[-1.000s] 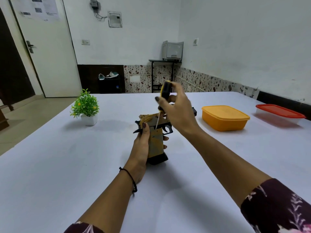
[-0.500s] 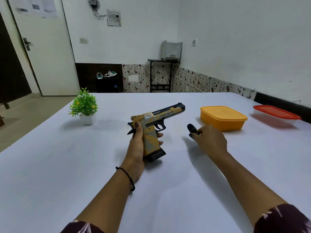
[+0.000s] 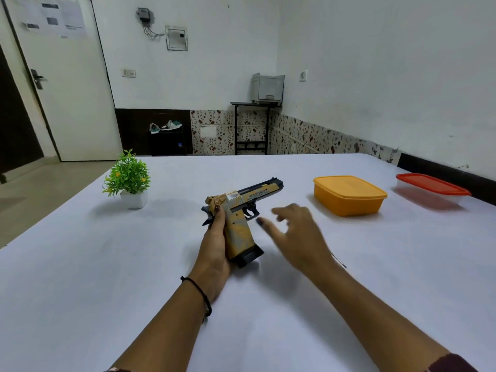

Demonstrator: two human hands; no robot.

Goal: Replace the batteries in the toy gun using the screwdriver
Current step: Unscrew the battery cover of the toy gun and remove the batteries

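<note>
A yellow and black toy gun (image 3: 241, 210) stands on its grip base on the white table (image 3: 107, 264), barrel pointing right and away. My left hand (image 3: 214, 242) grips its handle from the left side. My right hand (image 3: 298, 234) hovers just right of the gun with fingers spread and relaxed, holding nothing. The thin metal tip of the screwdriver (image 3: 338, 260) shows on the table behind my right wrist; its handle is hidden by the hand.
A small green plant in a white pot (image 3: 128, 181) stands at the left. An orange lidded box (image 3: 349, 194) and a clear box with a red lid (image 3: 432, 186) sit at the right. A wall runs along the table's right edge.
My right hand took the screwdriver off the gun, laid it on the table to the right, let go and now moves back toward the gun. My left hand kept hold of the gun.
</note>
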